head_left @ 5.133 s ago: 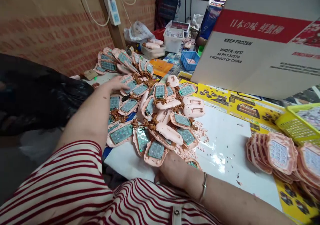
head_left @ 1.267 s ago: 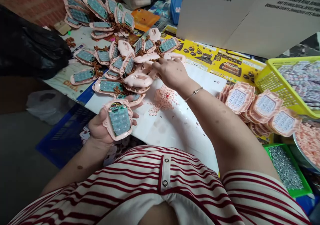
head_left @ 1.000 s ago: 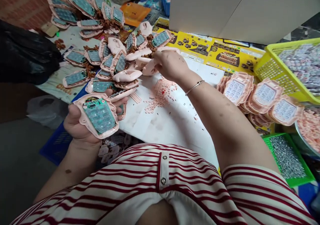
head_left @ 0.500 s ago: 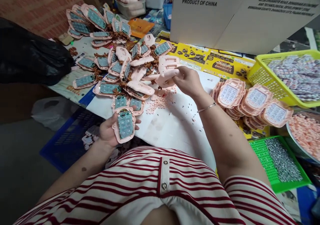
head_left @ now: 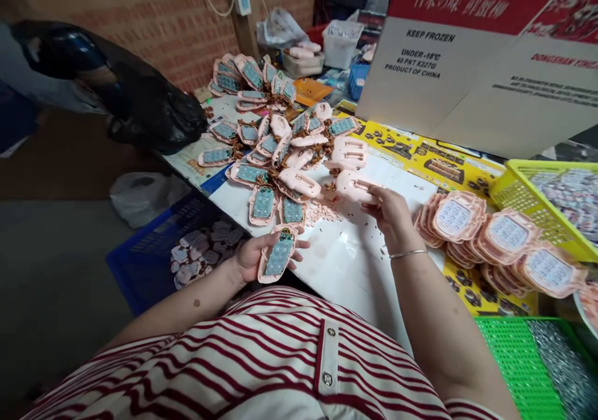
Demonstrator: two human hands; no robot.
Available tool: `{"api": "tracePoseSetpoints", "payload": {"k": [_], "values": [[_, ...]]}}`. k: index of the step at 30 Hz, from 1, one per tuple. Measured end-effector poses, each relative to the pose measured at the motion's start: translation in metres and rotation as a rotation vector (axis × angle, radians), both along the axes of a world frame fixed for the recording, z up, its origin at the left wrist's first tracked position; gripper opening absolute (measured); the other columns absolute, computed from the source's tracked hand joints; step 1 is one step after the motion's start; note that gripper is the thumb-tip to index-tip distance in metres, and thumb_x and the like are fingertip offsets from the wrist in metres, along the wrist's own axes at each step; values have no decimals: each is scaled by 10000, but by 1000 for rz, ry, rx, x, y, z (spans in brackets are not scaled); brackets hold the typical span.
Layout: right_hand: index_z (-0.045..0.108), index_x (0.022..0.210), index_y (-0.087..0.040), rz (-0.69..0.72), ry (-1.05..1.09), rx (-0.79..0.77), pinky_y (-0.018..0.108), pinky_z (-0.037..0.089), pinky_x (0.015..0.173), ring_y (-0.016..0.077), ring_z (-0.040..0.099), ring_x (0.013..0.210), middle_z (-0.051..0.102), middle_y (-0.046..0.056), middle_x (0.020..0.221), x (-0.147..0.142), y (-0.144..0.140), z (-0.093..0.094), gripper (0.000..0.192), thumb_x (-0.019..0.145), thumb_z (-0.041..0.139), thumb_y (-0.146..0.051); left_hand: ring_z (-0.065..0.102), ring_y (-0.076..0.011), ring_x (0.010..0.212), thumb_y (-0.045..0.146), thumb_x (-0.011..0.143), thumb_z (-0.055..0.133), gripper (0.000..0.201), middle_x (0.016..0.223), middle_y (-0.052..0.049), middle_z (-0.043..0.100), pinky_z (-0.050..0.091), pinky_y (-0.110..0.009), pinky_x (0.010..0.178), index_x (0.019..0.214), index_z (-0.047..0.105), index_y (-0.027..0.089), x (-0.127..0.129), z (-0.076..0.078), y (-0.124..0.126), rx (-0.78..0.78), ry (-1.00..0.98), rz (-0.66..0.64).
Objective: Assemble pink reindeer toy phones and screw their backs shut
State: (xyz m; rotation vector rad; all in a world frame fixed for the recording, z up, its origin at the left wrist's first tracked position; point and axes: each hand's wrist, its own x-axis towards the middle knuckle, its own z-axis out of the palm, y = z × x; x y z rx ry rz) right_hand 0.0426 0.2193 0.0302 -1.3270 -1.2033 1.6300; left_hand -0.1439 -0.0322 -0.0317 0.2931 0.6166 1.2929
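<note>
My left hand is wrapped round a pink toy phone half, its blue-green circuit board facing up, near the table's front edge. A pink plastic shell with a long slot is pinched in my right hand, just above the white work surface. Beside it lies another slotted pink shell. Left of these is a loose heap of phone halves with circuit boards showing and brown parts among them. Small pink rings and tiny dark bits are scattered below my right hand's shell.
Stacked keypad fronts stand at the right, by a yellow basket and a green tray of small metal pieces. A large carton rises at the back. A blue crate sits low left, below a black plastic bag.
The view has swung left and up. My right hand has drawn the shell away from the heap, and its slot now shows. My left hand still holds the phone half, tilted more.
</note>
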Motion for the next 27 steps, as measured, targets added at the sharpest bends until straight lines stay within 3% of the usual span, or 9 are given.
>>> {"api": "tracePoseSetpoints", "payload": {"k": [3,7,13,15,18,21,24,27], "values": [[725,809,-133,77,44,3,186,566,449,90,623,550,714,42,761,-6,-13,8,133,700,679,-193,759,-279,948,416,844,708,568,1228,-209,735,609,-377,817,1320,651,113,1,6,2,43,-5,28],[761,905,-133,152,65,19,189,576,481,100,647,618,756,68,867,9,-33,15,209,737,709,-246,762,-291,932,460,851,703,565,1194,-200,749,610,-397,812,1285,666,101,5,18,12,75,-26,95],[708,901,-166,74,-7,137,234,575,548,138,669,716,740,48,877,40,-53,8,289,748,792,-396,770,-282,881,592,840,711,654,1135,-201,764,619,-380,775,1259,667,92,28,22,30,22,-49,90],[703,930,-187,20,-118,336,284,585,609,159,659,752,731,43,898,49,-58,3,287,779,772,-421,772,-278,870,639,872,653,670,1128,-204,764,623,-384,783,1255,664,89,37,19,32,-30,-59,93],[719,1024,-211,-1,-452,936,384,586,752,216,665,841,743,80,939,62,-69,-11,212,874,677,-354,775,-279,837,689,904,565,706,1097,-222,764,631,-385,756,1227,665,69,47,15,34,-104,-76,68],[706,1152,-251,130,-710,1441,367,545,746,221,668,873,758,104,1018,75,-89,-28,237,935,609,-253,774,-290,769,750,930,425,787,1065,-228,763,640,-409,679,1214,660,55,52,17,36,-134,-73,52],[672,1208,-280,218,-892,1700,312,478,681,177,633,805,761,68,994,89,-114,-41,273,956,608,-195,773,-301,751,767,950,309,828,1084,-220,757,642,-432,624,1237,643,66,54,22,38,-147,-35,68],[649,1235,-263,272,-1025,1805,305,451,721,164,610,818,753,46,977,102,-134,-46,298,957,618,-159,768,-295,750,795,930,316,870,1075,-223,754,641,-432,620,1304,612,68,56,27,39,-181,21,112]]}}
